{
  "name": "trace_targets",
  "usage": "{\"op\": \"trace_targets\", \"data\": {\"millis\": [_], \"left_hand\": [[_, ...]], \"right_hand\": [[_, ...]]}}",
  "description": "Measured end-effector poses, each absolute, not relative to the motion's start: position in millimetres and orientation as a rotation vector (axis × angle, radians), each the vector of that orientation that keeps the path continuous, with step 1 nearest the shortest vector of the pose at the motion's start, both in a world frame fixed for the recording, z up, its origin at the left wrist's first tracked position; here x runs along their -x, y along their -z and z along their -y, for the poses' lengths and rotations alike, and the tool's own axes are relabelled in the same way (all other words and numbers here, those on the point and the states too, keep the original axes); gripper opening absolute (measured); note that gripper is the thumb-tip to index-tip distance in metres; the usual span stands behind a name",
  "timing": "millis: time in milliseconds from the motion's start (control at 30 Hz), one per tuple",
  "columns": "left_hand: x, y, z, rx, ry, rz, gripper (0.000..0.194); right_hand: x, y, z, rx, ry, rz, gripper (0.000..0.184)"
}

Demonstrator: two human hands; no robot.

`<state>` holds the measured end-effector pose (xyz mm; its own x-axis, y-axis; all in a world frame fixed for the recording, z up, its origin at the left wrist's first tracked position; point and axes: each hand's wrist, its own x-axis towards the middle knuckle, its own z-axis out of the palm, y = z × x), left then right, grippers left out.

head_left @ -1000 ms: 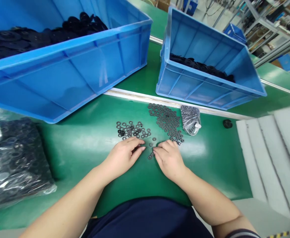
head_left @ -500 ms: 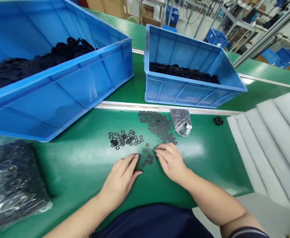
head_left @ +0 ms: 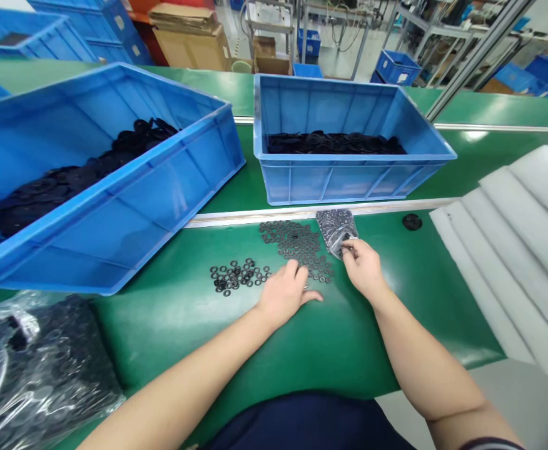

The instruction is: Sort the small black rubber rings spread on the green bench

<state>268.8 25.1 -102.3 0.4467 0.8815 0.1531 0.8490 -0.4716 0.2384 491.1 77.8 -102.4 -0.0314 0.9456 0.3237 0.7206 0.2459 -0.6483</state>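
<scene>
My left hand (head_left: 283, 292) rests on the green tabletop at the near edge of a flat spread of small dark grey rings (head_left: 286, 232). Its fingers are bent, the thumb stands apart, and some rings under it are hidden. My right hand (head_left: 364, 267) is closed at the mouth of a small clear plastic bag (head_left: 334, 222) full of similar rings. The fingertips pinch around the bag's opening; whether they also hold a ring is hidden. Left of my left hand lies a looser pile of black rings (head_left: 239, 275), some overlapping.
Two blue bins, a large one (head_left: 175, 178) at left and another (head_left: 349, 181) behind the rings, hold black discs. A big clear bag (head_left: 44, 375) of dark parts lies at near left. White foam sheets (head_left: 513, 250) and a black round part (head_left: 411, 221) are at right.
My left hand has slid right and away from me, over where loose rings lay. My right hand has moved from those rings to the small bag's mouth. The view has tilted up.
</scene>
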Motion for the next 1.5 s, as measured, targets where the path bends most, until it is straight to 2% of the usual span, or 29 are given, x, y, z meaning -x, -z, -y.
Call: {"op": "trace_targets", "data": {"millis": [133, 267, 367, 467, 700, 833, 900, 1133, 1267, 1300, 1367, 1433, 1500], "left_hand": [[-287.6, 90.6, -53.5, -2.572, -0.342, -1.547, 0.058], [-268.7, 82.8, -55.5, -2.579, -0.592, -1.540, 0.064], [-231.1, 86.5, -37.5, -2.501, -0.920, -1.656, 0.052], [-190.3, 95.7, -21.0, -2.485, -0.835, -1.744, 0.043], [-157.0, 110.7, -18.4, -2.480, -0.778, -1.626, 0.033], [-162.2, 112.2, -25.4, -2.523, -0.802, -1.549, 0.032], [-162.9, 111.4, -25.7, -2.551, -0.818, -1.530, 0.029], [-163.2, 109.1, -7.9, -2.630, -0.814, -1.522, 0.022], [-162.7, 110.7, -2.4, -2.623, -0.857, -1.520, 0.021], [-159.9, 110.9, -2.4, -2.620, -0.855, -1.548, 0.023], [-150.2, 111.4, -3.2, -2.602, -0.828, -1.645, 0.039], [-137.6, 112.0, -4.1, -2.571, -0.799, -1.732, 0.059], [-127.2, 112.8, -4.0, -2.541, -0.790, -1.769, 0.066]], "right_hand": [[-498.2, 108.7, -83.1, 1.562, -0.348, 1.899, 0.028], [-501.7, 104.4, -94.7, 1.627, -0.363, 2.026, 0.038], [-502.0, 97.9, -105.9, 1.684, -0.449, 2.112, 0.036], [-500.3, 91.8, -108.2, 1.738, -0.491, 2.086, 0.034], [-467.7, 69.7, -36.5, 1.441, 0.051, 2.047, 0.024], [-425.0, 80.0, -6.1, 1.346, 0.044, 2.447, 0.080], [-404.4, 88.0, -11.0, 1.360, 0.021, 2.571, 0.088], [-374.3, 97.2, -75.1, 1.624, 0.059, 2.466, 0.065], [-378.4, 97.2, -82.4, 1.592, 0.094, 2.355, 0.051], [-379.8, 96.4, -76.6, 1.543, 0.088, 2.337, 0.048], [-380.1, 94.9, -58.4, 1.408, 0.031, 2.341, 0.043], [-375.7, 95.0, -38.2, 1.249, -0.088, 2.420, 0.045], [-367.1, 97.2, -24.4, 1.146, -0.196, 2.524, 0.048]]}}
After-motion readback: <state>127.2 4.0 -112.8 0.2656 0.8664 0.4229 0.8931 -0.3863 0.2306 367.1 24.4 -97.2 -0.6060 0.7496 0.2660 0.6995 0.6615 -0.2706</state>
